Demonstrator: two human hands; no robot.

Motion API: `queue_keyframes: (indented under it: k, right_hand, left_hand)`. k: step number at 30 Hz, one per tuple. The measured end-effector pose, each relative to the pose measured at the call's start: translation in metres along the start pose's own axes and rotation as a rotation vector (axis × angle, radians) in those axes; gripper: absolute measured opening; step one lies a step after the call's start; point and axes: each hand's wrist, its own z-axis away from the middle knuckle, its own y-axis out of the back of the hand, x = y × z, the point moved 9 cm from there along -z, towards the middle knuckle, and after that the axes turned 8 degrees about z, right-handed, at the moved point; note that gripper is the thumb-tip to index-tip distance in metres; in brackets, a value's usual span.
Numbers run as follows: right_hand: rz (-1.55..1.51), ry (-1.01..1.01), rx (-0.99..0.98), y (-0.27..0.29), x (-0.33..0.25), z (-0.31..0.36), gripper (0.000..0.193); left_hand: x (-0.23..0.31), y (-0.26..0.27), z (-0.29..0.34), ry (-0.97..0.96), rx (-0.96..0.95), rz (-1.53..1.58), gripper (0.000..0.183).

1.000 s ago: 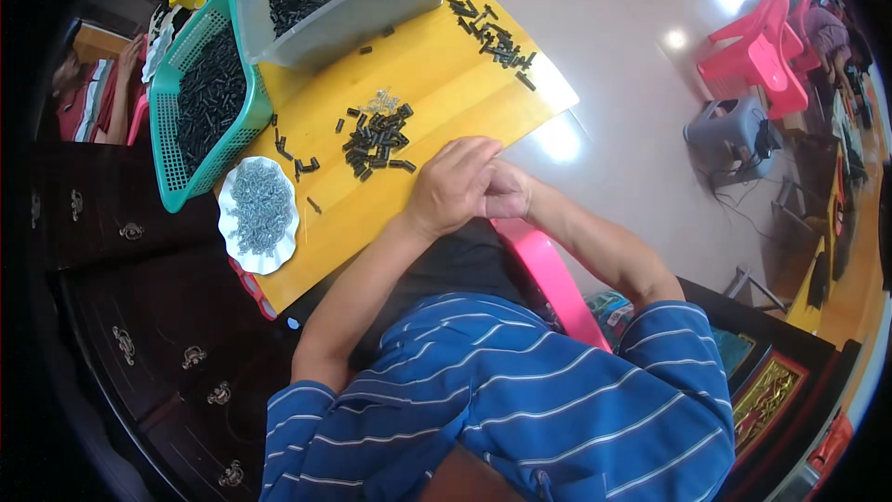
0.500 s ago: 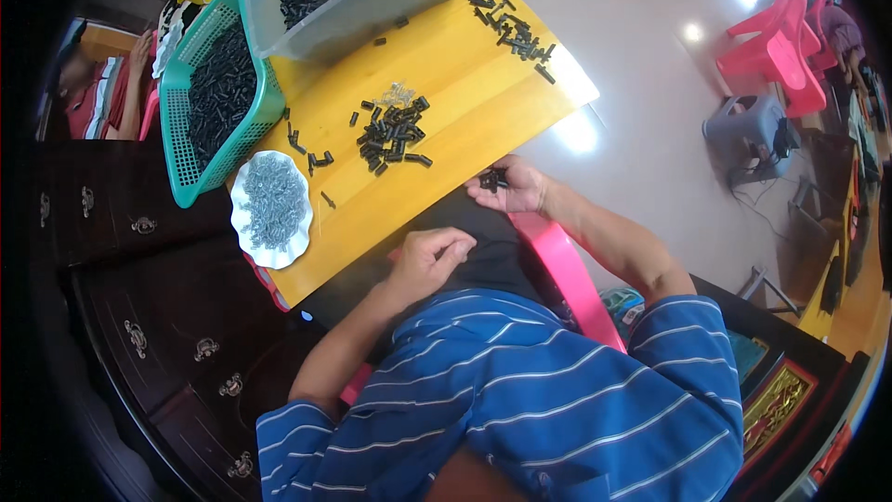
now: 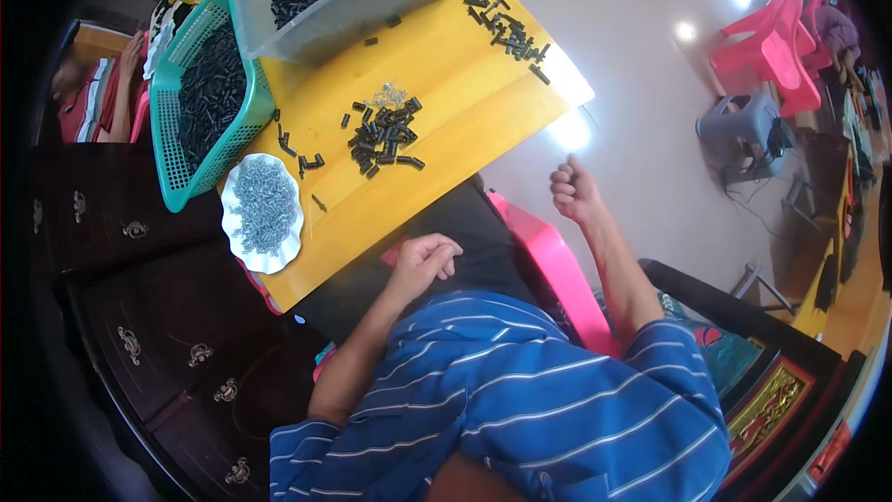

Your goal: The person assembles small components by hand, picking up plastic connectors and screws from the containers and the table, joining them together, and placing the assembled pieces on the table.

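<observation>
Over my lap, my left hand [image 3: 427, 258] is closed, its thumb against the curled fingers; anything inside is hidden. My right hand [image 3: 573, 191] is a fist beyond the table's near right edge, out over the floor, and its contents do not show. Nearest on the yellow wooden table [image 3: 446, 135] lies a loose heap of short black tubular pieces [image 3: 386, 138], with small clear bits [image 3: 390, 95] behind it. A white scalloped dish [image 3: 295, 240] of small silvery metal parts [image 3: 265, 204] stands at the left edge. Black T-shaped pieces [image 3: 506, 33] lie scattered at the far right.
A green basket [image 3: 167, 130] and a translucent bin [image 3: 353, 11], both full of black pieces, stand at the back. Dark drawers [image 3: 139, 288] are on the left. A pink chair [image 3: 553, 260] is under me; pink chairs [image 3: 767, 46] and a grey stool [image 3: 741, 135] stand right. Another person [image 3: 107, 102] sits far left.
My right hand has moved right, off the table's edge, and turned from an open palm bearing black pieces into a fist. Those pieces no longer show. My left hand stays nearly in place.
</observation>
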Motion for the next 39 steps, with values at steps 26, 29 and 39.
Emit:
queue_keyframes:
  k: [26,29,39]
  right_hand:
    - [1.213,1.958,0.052,-0.412,-0.165,0.219,0.033]
    - [0.804,1.733,0.278,-0.249,-0.203,0.193,0.028]
    - [1.584,0.534,1.075,0.251,-0.051,0.005,0.024]
  left_hand:
    - [-0.009,0.007,0.010,-0.084,0.071,0.057,0.019]
    - [-0.016,0.009,0.003,-0.030,0.036,0.062,0.019]
    - [-0.020,0.011,-0.006,0.230,0.094,0.076,0.018]
